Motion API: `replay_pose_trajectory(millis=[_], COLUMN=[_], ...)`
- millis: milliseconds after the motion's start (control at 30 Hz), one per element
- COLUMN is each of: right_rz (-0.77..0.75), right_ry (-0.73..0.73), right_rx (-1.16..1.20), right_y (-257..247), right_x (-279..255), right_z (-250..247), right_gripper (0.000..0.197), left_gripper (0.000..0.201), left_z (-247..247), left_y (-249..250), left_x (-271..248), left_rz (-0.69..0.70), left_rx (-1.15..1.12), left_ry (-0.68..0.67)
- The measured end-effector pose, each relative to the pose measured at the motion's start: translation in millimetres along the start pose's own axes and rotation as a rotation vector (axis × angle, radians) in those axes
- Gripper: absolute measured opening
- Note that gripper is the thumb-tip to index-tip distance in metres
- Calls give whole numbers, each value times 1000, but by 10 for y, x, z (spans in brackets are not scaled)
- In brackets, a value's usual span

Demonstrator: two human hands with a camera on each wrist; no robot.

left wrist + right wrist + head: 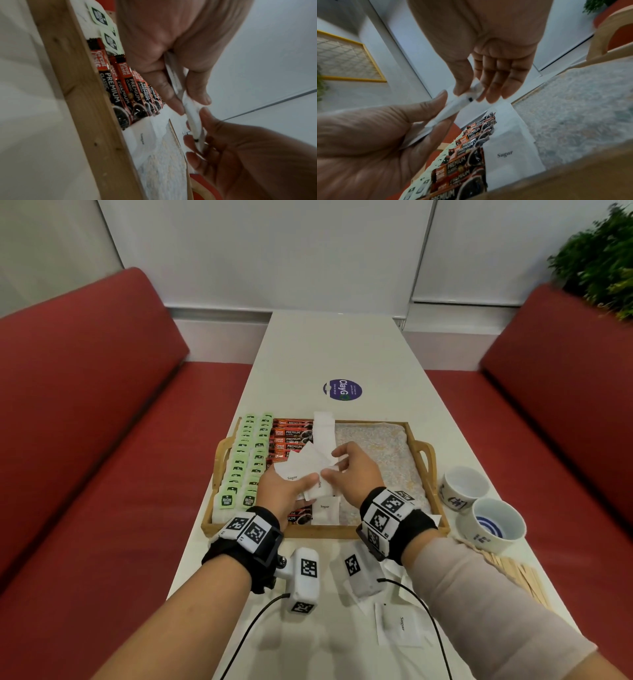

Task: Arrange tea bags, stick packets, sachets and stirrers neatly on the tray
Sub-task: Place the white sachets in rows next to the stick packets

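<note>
left hand [286,491]: we hold a fanned stack of sugar sachets [301,465] over the tray [329,531] middle
right hand [356,470]: we pinch one sachet edge, thumb against fingers
tea bags [245,460]: two rows along tray's left edge
stick packets [291,436]: column beside tea bags
stirrers [513,571]: on table, off tray's near right corner
cups [479,505]: at table's right edge

Both wrists wear black bands [239,556] carrying white blocks printed with black square markers [387,508]. The right forearm has a beige sleeve [479,604]; the left forearm is bare.
</note>
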State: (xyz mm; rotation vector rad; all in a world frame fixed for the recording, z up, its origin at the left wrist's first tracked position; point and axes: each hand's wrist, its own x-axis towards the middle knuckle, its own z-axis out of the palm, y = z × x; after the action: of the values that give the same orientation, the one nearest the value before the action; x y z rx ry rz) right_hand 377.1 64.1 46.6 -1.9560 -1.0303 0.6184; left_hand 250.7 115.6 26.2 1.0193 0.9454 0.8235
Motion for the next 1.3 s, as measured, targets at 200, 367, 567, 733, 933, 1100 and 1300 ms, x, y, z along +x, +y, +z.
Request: replay_pose_trajectory(millis=[200, 367, 567, 733, 933, 1100, 1300], right_rz=[131, 124, 171, 165, 31, 29, 16], right_ry=[5, 41, -13, -36, -31, -54, -184], right_rx=[68, 225, 375, 392, 170, 209, 270], right_y=[99, 86, 8, 20, 80, 62, -47], right_x=[-46, -110, -253, -330, -342, -322, -174], right_z=[-83, -84, -36, -24, -146, -233, -252], right_gripper=[28, 10, 5, 10, 22, 29, 11], left_gripper=[29, 29, 26, 34, 42, 42, 33], left_z=[27, -17, 39, 107, 71, 75, 139], left_y=[43, 13, -35, -13, 1, 17, 141], left_x=[-87, -141, -267, -331, -318, -297, -149], left_rz=[-31, -28, -19, 25, 115, 135, 155], left_rx=[-62, -47, -81, -85, 68, 112, 80], left_ry=[73, 115, 29, 11, 23, 27, 23])
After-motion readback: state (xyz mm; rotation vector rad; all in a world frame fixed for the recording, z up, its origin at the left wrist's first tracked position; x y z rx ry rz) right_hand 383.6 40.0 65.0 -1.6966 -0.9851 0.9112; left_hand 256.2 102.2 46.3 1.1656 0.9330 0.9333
